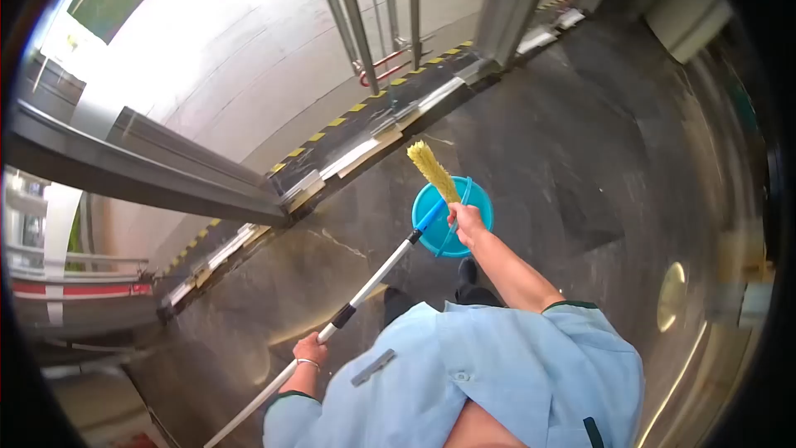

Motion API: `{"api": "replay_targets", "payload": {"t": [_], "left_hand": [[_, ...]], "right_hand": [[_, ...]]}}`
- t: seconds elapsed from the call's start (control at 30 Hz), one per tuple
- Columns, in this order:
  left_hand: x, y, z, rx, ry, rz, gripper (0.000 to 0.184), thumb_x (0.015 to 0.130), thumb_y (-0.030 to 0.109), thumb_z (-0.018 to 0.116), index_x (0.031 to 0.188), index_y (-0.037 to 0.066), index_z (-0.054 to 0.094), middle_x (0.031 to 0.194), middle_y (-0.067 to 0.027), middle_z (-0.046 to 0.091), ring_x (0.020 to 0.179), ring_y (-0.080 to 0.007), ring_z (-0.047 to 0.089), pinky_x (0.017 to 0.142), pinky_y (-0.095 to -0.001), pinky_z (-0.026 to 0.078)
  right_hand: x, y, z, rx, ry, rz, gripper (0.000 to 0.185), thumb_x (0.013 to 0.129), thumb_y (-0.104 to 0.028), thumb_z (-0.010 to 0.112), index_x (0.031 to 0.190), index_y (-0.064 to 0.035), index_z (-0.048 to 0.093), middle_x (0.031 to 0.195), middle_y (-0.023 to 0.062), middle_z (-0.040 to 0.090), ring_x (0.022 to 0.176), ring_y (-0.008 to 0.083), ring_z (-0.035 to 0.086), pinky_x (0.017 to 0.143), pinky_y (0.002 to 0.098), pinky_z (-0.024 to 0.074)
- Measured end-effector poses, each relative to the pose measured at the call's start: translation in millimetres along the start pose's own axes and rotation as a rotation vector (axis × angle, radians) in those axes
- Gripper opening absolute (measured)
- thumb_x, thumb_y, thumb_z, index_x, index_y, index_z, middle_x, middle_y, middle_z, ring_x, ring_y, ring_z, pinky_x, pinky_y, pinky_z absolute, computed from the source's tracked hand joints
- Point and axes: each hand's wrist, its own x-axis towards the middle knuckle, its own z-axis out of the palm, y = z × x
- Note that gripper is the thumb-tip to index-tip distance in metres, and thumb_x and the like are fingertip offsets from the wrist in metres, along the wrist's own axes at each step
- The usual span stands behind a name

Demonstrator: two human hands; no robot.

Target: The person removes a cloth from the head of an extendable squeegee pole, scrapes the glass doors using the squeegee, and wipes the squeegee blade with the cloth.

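One left hand [311,348]: fingers wrapped around the white pole [380,274], low on the shaft, a bracelet [308,362] at the wrist.
Right hand [466,222]: here it is, up over the bucket, grasping the near end of the yellow fuzzy sleeve [433,169].
Yellow sleeve: pointing up and away from that grip, its far end poking out past the bucket's rim.
Pole: slanting up from the lower left, black collars [343,315] along it, finishing in a blue section [431,214] that reaches over the bucket.
Turquoise bucket [481,199]: upright on the floor, just in front of a dark shoe [468,270], its handle lying across the opening; the contents are too unclear to tell.
Blue shirt [497,357]: filling the bottom of the view, dark trim at the sleeves.
Dark floor [572,158]: shiny and scuffed, spreading to the right.
Striped edge [336,122]: yellow and black, running diagonally beyond the bucket.
Metal frame [149,172]: cutting in from the left, pale paving [232,75] beyond.
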Motion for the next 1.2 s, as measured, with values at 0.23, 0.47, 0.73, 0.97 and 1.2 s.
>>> {"api": "replay_targets", "payload": {"t": [0.23,0.47,0.73,0.97,1.2], "left_hand": [[-66,90,42,-0.174,-0.101,-0.287,0.017,0.078,0.035,0.062,0.083,0.019,0.064,0.082,-0.0137,0.067,0.084,-0.0362,0.065,0.075,-0.0463,0.051],[-101,197,107,-0.425,-0.086,-0.497,0.021,0.079,0.036,0.065,0.081,0.016,0.062,0.08,-0.0144,0.068,0.079,-0.0379,0.065,0.07,-0.0476,0.051],[-85,298,127,-0.61,0.021,-0.746,0.027,0.074,0.035,0.073,0.076,0.014,0.057,0.071,-0.011,0.065,0.07,-0.037,0.063,0.061,-0.0481,0.049],[-70,382,138,-0.77,-0.041,-0.925,0.026,0.075,0.033,0.073,0.077,0.013,0.056,0.071,-0.0098,0.064,0.069,-0.0345,0.063,0.06,-0.0474,0.049],[-53,421,186,-0.87,-0.01,-1.02,0.024,0.077,0.031,0.072,0.079,0.012,0.057,0.071,-0.0115,0.064,0.07,-0.0346,0.063,0.06,-0.048,0.048]], "right_hand": [[89,-40,43,-0.336,-0.119,0.07,0.016,0.078,-0.016,0.062,0.07,-0.0053,0.054,0.063,0.0051,0.054,0.055,0.0158,0.052,0.052,0.0312,0.04],[149,-40,73,-0.471,-0.128,0.209,0.012,0.083,-0.014,0.058,0.084,-0.0023,0.061,0.069,0.0048,0.056,0.06,0.0156,0.055,0.054,0.0298,0.0425],[221,27,139,-0.556,-0.126,0.404,0.018,0.088,-0.009,0.054,0.105,-0.003,0.053,0.08,0.0059,0.053,0.066,0.0166,0.055,0.059,0.0301,0.0465],[267,72,175,-0.695,-0.193,0.465,0.024,0.087,-0.007,0.051,0.111,-0.0038,0.048,0.082,0.0068,0.053,0.072,0.0205,0.058,0.068,0.0349,0.0508],[277,125,173,-0.667,-0.255,0.515,0.027,0.088,-0.011,0.054,0.112,-0.0035,0.045,0.085,0.0076,0.051,0.078,0.0241,0.058,0.07,0.0369,0.0511]]}}
